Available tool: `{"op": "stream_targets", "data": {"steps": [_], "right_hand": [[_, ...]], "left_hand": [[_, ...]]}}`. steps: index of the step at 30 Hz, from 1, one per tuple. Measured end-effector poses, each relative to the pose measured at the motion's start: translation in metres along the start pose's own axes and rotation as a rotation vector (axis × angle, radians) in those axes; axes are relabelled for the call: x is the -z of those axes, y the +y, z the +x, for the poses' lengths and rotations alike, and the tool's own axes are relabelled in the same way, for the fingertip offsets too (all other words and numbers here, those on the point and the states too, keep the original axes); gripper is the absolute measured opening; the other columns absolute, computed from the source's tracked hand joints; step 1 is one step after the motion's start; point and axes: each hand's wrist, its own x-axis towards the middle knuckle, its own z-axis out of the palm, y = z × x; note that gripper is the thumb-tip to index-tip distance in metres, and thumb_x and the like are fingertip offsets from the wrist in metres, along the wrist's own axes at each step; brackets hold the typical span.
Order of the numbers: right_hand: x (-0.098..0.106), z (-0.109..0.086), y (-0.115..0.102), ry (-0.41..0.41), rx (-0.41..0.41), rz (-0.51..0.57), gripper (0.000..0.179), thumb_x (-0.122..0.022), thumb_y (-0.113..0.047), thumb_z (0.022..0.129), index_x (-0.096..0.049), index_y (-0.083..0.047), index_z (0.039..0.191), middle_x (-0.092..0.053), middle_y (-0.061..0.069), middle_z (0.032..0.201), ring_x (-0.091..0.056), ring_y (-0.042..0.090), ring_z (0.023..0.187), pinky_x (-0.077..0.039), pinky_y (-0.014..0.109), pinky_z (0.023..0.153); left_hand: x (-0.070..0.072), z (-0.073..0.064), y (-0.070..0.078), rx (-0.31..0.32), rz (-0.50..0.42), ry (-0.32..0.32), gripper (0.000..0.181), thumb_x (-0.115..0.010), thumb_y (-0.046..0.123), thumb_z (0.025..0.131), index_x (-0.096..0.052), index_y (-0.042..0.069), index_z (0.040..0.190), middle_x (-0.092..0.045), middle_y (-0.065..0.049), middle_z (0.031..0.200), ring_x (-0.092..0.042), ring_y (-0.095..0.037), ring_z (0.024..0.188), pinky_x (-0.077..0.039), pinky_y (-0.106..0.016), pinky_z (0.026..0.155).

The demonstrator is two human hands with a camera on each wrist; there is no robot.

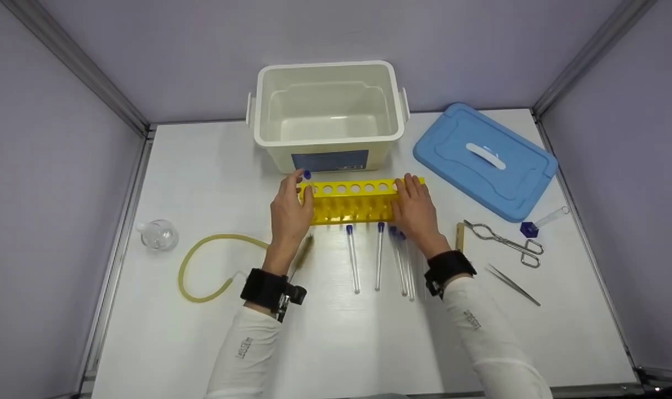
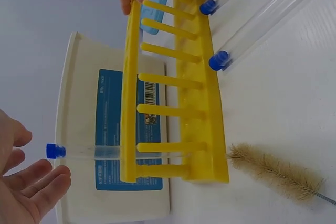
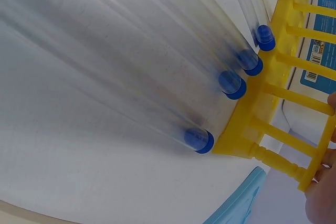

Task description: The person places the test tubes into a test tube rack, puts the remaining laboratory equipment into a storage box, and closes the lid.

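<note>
A yellow test tube rack stands upright in front of the white bin. One blue-capped test tube is upright in a hole at the rack's left end. Beside that cap is my left hand, fingers spread and a little bent, with a gap to the cap in the left wrist view. My right hand grips the top of the rack at its right end, fingers over the upper edge. Several more capped test tubes lie on the table before the rack, their blue caps towards its base.
Behind the rack is an open white bin, its blue lid to the right. Tongs, tweezers and a small glass cylinder lie at right. A tube brush, yellow hose and glass vessel are at left.
</note>
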Motion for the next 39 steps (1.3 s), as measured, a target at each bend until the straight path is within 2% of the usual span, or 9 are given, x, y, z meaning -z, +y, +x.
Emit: {"op": "stream_targets", "data": {"steps": [7,13,18,25,29,35,39], "right_hand": [[0.0,0.0,0.0,0.006,0.005,0.003,0.06,-0.044,-0.029,0.111,-0.032,-0.005,0.164,-0.023,0.021,0.174,-0.021,0.039,0.163,-0.014,0.055,0.135],[0.0,0.0,0.001,0.019,0.018,-0.001,0.059,-0.043,-0.029,0.111,-0.034,-0.004,0.164,-0.025,0.023,0.173,-0.022,0.04,0.163,-0.015,0.056,0.135],[-0.001,0.0,0.001,0.024,0.021,0.0,0.058,-0.043,-0.029,0.112,-0.034,-0.004,0.163,-0.026,0.022,0.173,-0.023,0.039,0.163,-0.016,0.055,0.135],[-0.002,0.0,-0.001,0.014,0.011,-0.009,0.06,-0.046,-0.029,0.11,-0.033,-0.006,0.164,-0.024,0.021,0.174,-0.021,0.038,0.163,-0.014,0.054,0.135],[-0.002,0.001,-0.003,0.001,-0.003,-0.016,0.061,-0.046,-0.03,0.11,-0.031,-0.007,0.165,-0.022,0.02,0.175,-0.02,0.038,0.164,-0.013,0.054,0.135],[-0.001,0.001,-0.005,-0.006,-0.004,-0.018,0.061,-0.045,-0.03,0.111,-0.031,-0.007,0.165,-0.021,0.019,0.175,-0.019,0.037,0.164,-0.013,0.054,0.135],[0.0,0.0,-0.004,0.007,0.008,-0.011,0.06,-0.046,-0.029,0.111,-0.032,-0.006,0.164,-0.023,0.021,0.174,-0.021,0.038,0.164,-0.014,0.054,0.135]], "left_hand": [[0.004,-0.008,0.017,-0.102,0.038,0.016,0.026,-0.064,0.011,0.103,-0.07,0.001,0.126,-0.076,-0.017,0.117,-0.077,-0.033,0.1,-0.064,-0.042,0.088],[0.001,-0.016,0.028,-0.111,0.049,-0.055,0.022,-0.066,0.014,0.102,-0.074,0.003,0.119,-0.078,-0.015,0.107,-0.078,-0.028,0.091,-0.065,-0.039,0.081],[-0.01,-0.025,0.03,-0.136,0.078,-0.137,0.022,-0.067,0.015,0.101,-0.075,0.003,0.117,-0.078,-0.015,0.104,-0.077,-0.03,0.089,-0.064,-0.042,0.076],[-0.029,-0.037,0.026,-0.087,0.098,-0.282,0.027,-0.067,0.022,0.102,-0.074,0.003,0.12,-0.079,-0.015,0.11,-0.077,-0.031,0.098,-0.064,-0.043,0.082],[-0.039,-0.042,0.021,-0.091,0.134,-0.323,0.028,-0.066,0.023,0.103,-0.074,0.003,0.12,-0.079,-0.015,0.112,-0.077,-0.028,0.1,-0.064,-0.041,0.084],[-0.051,-0.05,0.016,-0.03,0.235,-0.396,0.037,-0.066,0.033,0.102,-0.072,0.006,0.126,-0.078,-0.014,0.109,-0.075,-0.028,0.091,-0.063,-0.041,0.078],[-0.059,-0.054,0.01,-0.008,0.278,-0.441,0.041,-0.067,0.037,0.101,-0.071,0.008,0.129,-0.077,-0.015,0.111,-0.074,-0.031,0.09,-0.062,-0.044,0.077]]}}
